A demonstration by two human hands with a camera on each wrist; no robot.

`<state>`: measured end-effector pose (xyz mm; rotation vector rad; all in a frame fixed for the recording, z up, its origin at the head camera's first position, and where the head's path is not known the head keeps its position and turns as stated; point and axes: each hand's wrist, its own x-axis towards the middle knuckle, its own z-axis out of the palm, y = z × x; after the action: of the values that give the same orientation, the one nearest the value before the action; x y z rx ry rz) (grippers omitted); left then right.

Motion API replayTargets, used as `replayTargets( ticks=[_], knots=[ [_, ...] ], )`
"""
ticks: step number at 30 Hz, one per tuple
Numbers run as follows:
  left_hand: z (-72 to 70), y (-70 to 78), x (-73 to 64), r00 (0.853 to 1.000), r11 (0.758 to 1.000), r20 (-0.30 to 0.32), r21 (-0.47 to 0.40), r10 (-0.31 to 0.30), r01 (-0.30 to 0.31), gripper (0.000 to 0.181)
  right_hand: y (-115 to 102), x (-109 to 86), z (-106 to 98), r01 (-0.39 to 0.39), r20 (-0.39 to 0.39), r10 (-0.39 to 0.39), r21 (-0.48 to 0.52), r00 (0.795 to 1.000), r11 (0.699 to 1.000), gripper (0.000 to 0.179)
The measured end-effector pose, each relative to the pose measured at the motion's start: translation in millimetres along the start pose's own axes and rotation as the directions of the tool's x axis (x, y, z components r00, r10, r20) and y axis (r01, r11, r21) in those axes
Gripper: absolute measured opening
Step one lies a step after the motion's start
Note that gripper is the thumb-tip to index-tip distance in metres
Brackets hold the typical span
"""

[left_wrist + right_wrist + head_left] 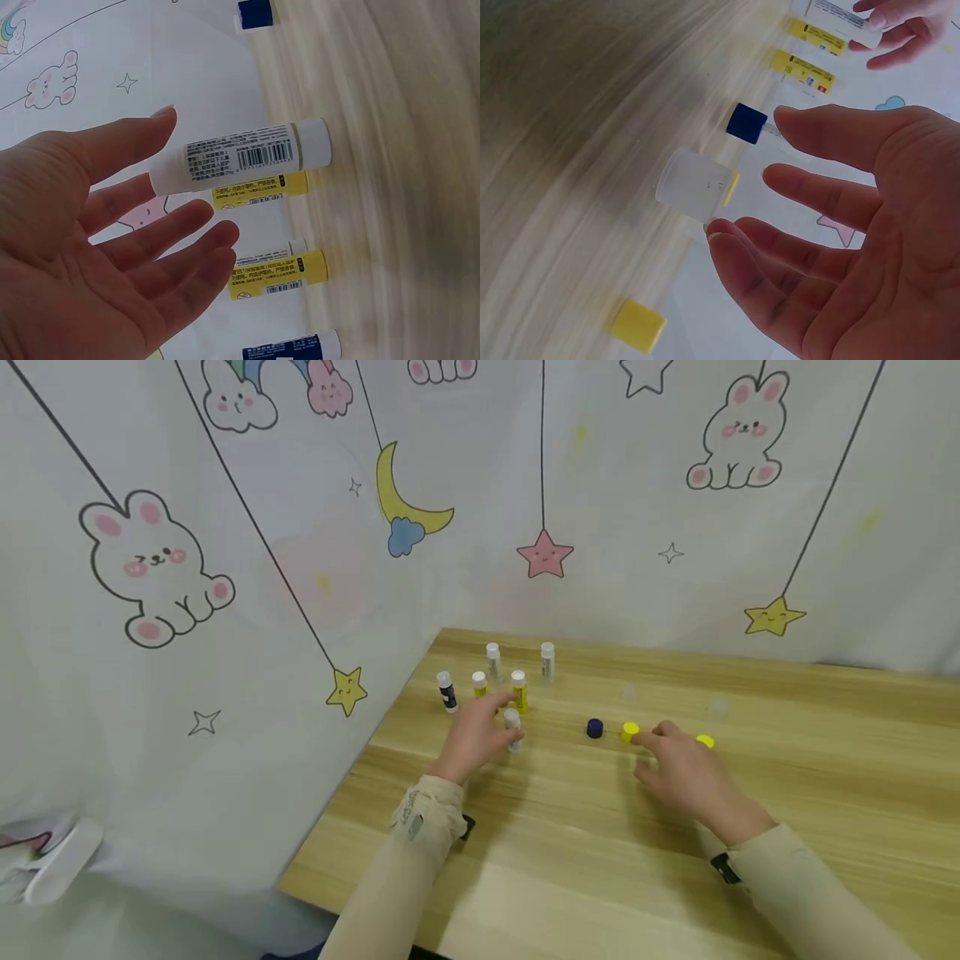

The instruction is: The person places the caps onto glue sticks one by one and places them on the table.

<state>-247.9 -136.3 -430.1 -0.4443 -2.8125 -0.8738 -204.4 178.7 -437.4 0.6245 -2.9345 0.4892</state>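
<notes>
A white glue stick (240, 157) with a barcode label stands upright on the table. My left hand (476, 735) is around its upper end, with thumb and fingers spread apart. Behind it stand two yellow glue sticks (520, 693) and a dark blue one (447, 693). My right hand (693, 781) hovers over the table with loosely bent fingers and a gap between thumb and index finger. Close to its fingertips in the right wrist view is a translucent cap (694, 184), partly covering a yellow cap (630, 732). A second yellow cap (638, 325) sits on that hand's other side.
Two more white glue sticks (547, 662) stand at the back. A dark blue cap (595, 728) sits between the hands. Two translucent caps (717, 708) lie farther back. A cartoon-printed curtain (622, 585) borders the table (825, 760) behind and on the left.
</notes>
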Motion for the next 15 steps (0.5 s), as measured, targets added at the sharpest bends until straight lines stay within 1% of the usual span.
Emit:
replayTargets(
  ticks=[3, 6, 9, 12, 15],
  knots=[
    [-5.8, 1.3, 14.2, 1.000, 1.000, -0.003, -0.001, 0.018, -0.018, 0.061, 3, 9.8, -7, 0.014, -0.028, -0.015, -0.010, 1.000, 1.000, 0.041],
    [-5.2, -0.5, 18.2, 1.000, 1.000, 0.017, -0.004, 0.010, -0.010, 0.063, 4, 13.6, -7, 0.031, -0.032, -0.032, -0.015, 0.999, 0.999, 0.039],
    [0.2, -4.6, 14.7, 0.999, 1.000, 0.045, -0.026, -0.014, 0.015, 0.065, 5, 12.8, -3, 0.043, -0.024, -0.043, -0.025, 0.999, 0.999, 0.036],
    [6.2, -8.8, 7.9, 0.997, 0.996, 0.065, -0.067, -0.049, 0.053, 0.067, 4, 10.2, 2, 0.048, -0.029, -0.049, -0.032, 0.998, 0.998, 0.032],
    [10.9, -12.0, 1.1, 0.993, 0.987, 0.076, -0.126, -0.094, 0.103, 0.065, 3, 7.3, 7, 0.036, -0.030, -0.036, -0.024, 0.999, 0.999, 0.028]
  ],
)
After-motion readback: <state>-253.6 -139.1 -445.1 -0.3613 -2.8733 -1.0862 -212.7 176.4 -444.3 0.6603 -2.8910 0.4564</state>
